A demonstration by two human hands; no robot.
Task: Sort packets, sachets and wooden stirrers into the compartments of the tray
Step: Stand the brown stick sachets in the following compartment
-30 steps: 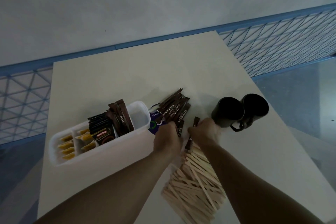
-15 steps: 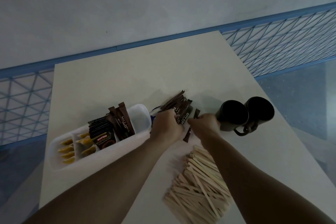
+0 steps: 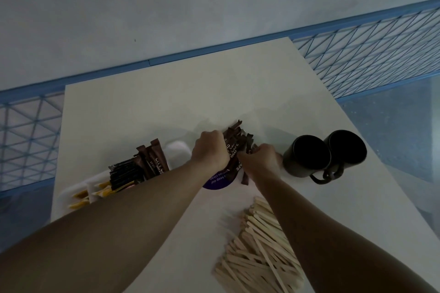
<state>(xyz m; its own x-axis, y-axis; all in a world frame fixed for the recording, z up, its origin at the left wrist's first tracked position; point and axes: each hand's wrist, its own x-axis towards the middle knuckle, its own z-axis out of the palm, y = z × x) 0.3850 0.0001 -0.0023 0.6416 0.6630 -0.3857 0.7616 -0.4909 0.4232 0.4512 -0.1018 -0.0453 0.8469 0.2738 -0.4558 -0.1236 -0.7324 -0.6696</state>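
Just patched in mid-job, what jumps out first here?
The left hand and right hand grip a bundle of brown sugar sachets at mid-table. A heap of wooden stirrers lies by the right forearm, and two black mugs stand together further right.

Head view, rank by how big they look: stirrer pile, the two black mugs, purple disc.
1. Stirrer pile: largest, though nearest the camera.
2. The two black mugs: alike, no ranking between them.
3. Purple disc: smallest showing, but partly hidden, so unsure.
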